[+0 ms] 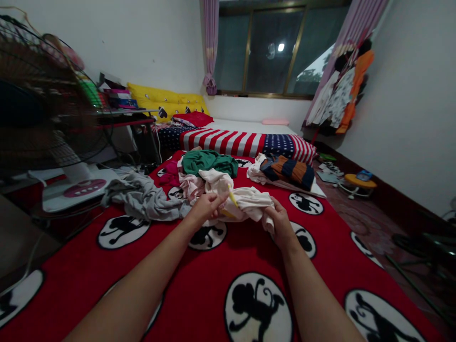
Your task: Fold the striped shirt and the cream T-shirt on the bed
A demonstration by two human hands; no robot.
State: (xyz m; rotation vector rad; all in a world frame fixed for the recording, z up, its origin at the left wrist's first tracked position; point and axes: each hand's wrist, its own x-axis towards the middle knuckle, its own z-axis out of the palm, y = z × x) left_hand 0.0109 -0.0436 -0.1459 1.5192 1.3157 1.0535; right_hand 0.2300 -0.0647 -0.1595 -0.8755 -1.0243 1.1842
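Both my hands grip a bunched white garment (251, 198) with a strip of yellow on it, held just over the red blanket (199, 294). My left hand (209, 206) has its fingers closed at the garment's left part. My right hand (281, 221) is wrapped round the right end, where the cloth hangs in folds. Behind my left hand lie a pink garment (191, 185), a green garment (210, 162) and a magenta one (170, 175). A grey garment (149, 199) is spread to the left. Beyond my right hand sits a pile with an orange and navy striped garment (290, 171).
A large fan (53, 104) stands close on the left, beside a desk (124, 118) with boxes. At the back is a bed with a stars-and-stripes cover (228, 141). Clothes (344, 95) hang at the right wall, above a small orange stool (359, 181).
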